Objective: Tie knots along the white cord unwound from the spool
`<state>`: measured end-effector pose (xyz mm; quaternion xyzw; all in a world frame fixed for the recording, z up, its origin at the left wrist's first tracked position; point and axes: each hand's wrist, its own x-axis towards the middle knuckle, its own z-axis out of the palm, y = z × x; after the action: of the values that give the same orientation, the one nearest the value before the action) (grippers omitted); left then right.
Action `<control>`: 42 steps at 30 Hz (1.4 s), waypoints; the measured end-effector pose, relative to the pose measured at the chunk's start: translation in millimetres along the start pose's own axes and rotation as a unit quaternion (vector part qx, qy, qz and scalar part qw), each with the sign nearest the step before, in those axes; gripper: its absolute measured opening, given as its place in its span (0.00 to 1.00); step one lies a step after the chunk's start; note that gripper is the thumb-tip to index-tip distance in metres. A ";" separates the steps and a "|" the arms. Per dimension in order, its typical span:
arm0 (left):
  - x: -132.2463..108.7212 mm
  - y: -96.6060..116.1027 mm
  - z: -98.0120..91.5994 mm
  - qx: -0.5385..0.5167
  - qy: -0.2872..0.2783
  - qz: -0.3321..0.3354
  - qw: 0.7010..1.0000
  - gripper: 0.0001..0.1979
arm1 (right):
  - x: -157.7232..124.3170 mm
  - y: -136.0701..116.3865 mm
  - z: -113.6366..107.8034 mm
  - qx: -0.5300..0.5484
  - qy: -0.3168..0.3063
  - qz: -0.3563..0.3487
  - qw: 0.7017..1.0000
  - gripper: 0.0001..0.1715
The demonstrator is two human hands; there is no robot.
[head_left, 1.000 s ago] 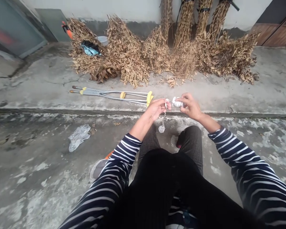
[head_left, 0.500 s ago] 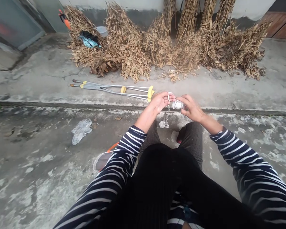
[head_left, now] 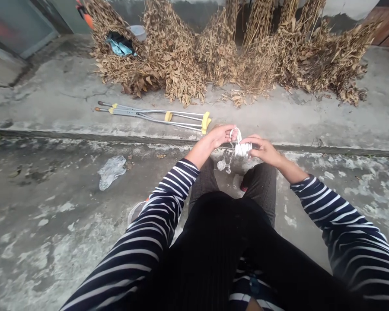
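My right hand [head_left: 263,149] is closed around a white spool [head_left: 243,149] wound with white cord or ribbon, fingers over its top and thumb at its side. From the spool a white strand [head_left: 239,134] loops up to my left hand [head_left: 219,134], whose fingers are closed on it, palm partly turned up. Below the left hand a twisted white length [head_left: 232,152] hangs down. It runs toward a small round white coil [head_left: 221,165] low between my knees; whether that coil hangs or lies on the ground I cannot tell.
Grey crutches with yellow pads [head_left: 168,116] lie on the raised concrete ledge [head_left: 52,116]. Bundles of dried stalks [head_left: 181,65] lean on the wall behind. A crumpled clear plastic bag [head_left: 111,172] is on the lower ground at left, and a pale rimmed object [head_left: 135,211] shows beside my left sleeve.
The spool has turned and dropped slightly in my right hand. A longer strand now loops between it and my left hand. The view has tilted down a little.
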<state>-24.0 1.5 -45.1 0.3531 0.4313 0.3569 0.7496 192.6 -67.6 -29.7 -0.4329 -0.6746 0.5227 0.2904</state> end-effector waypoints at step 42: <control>3.3 -23.8 13.2 0.061 -0.093 0.123 0.986 0.13 | 18.5 -26.5 -25.0 0.404 -0.031 0.148 0.902 0.32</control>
<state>-5.4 -10.5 -61.3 0.4798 0.3339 0.3851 0.7141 197.8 -41.9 1.7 -0.3566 -0.3421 0.8007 0.3386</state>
